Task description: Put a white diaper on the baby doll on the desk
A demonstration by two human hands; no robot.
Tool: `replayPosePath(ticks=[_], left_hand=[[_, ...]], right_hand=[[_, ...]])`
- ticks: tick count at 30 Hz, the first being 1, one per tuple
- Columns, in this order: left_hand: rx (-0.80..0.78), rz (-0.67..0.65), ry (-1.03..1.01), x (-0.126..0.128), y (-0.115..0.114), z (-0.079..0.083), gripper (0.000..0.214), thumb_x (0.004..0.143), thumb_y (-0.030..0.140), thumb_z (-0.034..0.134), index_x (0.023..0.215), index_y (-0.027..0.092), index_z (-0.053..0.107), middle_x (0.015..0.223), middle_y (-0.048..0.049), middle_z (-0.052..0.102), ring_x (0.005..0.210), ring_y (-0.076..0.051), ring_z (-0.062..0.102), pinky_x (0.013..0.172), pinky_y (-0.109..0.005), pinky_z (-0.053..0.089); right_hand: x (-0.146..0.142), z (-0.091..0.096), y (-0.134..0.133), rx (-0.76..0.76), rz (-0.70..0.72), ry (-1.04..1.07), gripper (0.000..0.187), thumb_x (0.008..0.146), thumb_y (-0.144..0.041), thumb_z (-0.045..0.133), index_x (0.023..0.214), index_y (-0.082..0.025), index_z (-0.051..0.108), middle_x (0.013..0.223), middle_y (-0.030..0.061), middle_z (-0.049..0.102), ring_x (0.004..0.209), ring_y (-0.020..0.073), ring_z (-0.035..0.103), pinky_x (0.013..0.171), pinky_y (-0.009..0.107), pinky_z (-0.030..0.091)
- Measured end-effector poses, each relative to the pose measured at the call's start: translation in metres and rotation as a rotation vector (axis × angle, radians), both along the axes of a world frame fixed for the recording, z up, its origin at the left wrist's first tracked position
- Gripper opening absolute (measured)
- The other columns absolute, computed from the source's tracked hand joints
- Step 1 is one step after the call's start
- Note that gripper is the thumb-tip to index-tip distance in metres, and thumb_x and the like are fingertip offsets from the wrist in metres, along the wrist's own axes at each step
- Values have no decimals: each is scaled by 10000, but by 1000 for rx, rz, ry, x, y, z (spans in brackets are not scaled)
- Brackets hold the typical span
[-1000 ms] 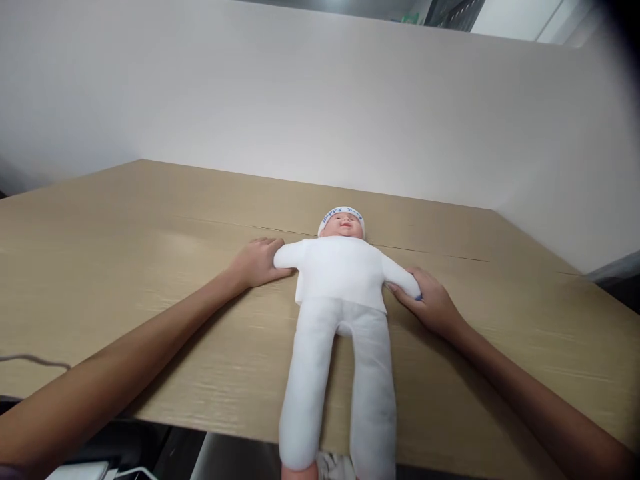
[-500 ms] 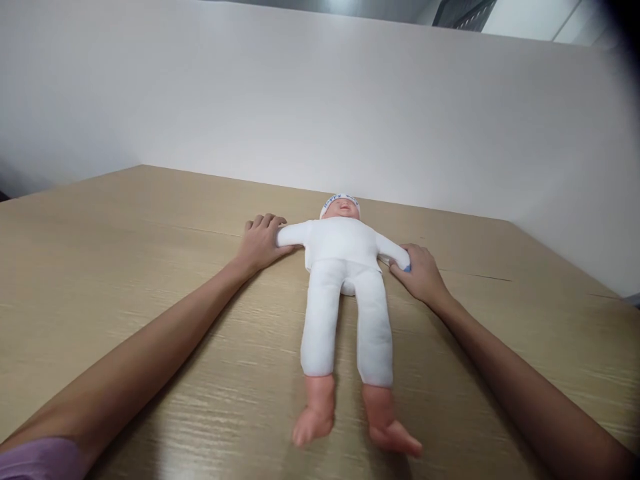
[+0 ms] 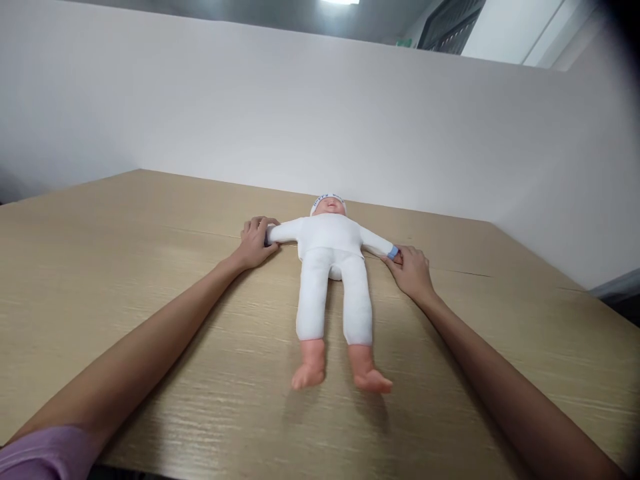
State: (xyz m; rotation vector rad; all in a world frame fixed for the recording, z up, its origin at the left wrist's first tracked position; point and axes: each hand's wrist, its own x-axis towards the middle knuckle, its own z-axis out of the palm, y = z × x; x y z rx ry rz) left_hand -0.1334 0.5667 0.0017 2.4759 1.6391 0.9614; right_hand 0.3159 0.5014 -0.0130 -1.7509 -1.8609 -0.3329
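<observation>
A baby doll [image 3: 331,233] lies on its back on the wooden table [image 3: 200,373], head toward the wall and bare feet toward me. It wears white clothes and a white headband with blue lettering. Both its arms are spread out sideways. My left hand [image 3: 256,243] is wrapped round the end of the doll's arm on the left, hiding that doll hand. On the other side, my right hand [image 3: 414,272] holds the doll's hand just past a blue cuff [image 3: 393,252].
Behind the table rises a plain pale wall or partition [image 3: 280,113]. Above it a ceiling lamp [image 3: 341,2] and a dark slatted panel [image 3: 450,27] show. A dark object [image 3: 623,297] stands beyond the table's right edge.
The view has tilted up and drawn back slightly, so the doll looks smaller. My right hand has slid outward along the doll's arm, uncovering the blue cuff. My left hand still grips the other arm.
</observation>
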Motion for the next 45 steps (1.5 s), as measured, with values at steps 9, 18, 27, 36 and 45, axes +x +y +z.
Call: replayPosePath(ticks=[9,18,27,36,45], left_hand=[[48,133,53,0,2,6,464,955,403,649,1407,307,680,1347,-128,636,1212,-366,558,1039,-485,438],[11,84,63,-3,-13,8,590,942,520,633,1490,304,603,1369,-118,636,1214,-345,604,1048,-464,451],[62,92,24,-15,-13,8,433,917,387,602,1306,206,658,1252,-126,684,1158,-319,623,1001,-422,483],[7,221,2,-16,-13,5,298,929,397,646,1158,208,680,1179,-128,692,1094,-316,627,929,-416,484],[-53,216,-21,-18,-8,3,344,871,382,653,1174,221,676,1237,-132,697,1221,-371,557,1004,-488,449]], right_hand=[[2,1,-1,5,-28,-20,499,1004,-566,502,1189,-153,710,1133,184,725,1015,367,590,863,464,428],[-3,4,-6,-4,-16,-9,552,954,-381,500,1428,-113,590,1286,211,688,1155,394,569,939,500,448],[-5,6,-8,33,-1,-20,489,886,-319,550,1326,-123,632,1233,198,696,1135,387,569,956,493,436],[3,-1,-3,22,-26,29,402,983,-336,499,1280,-121,662,1241,214,674,1124,380,567,920,476,450],[8,-7,1,2,-30,66,449,941,-388,556,1276,-112,671,1256,218,678,1125,381,581,940,479,467]])
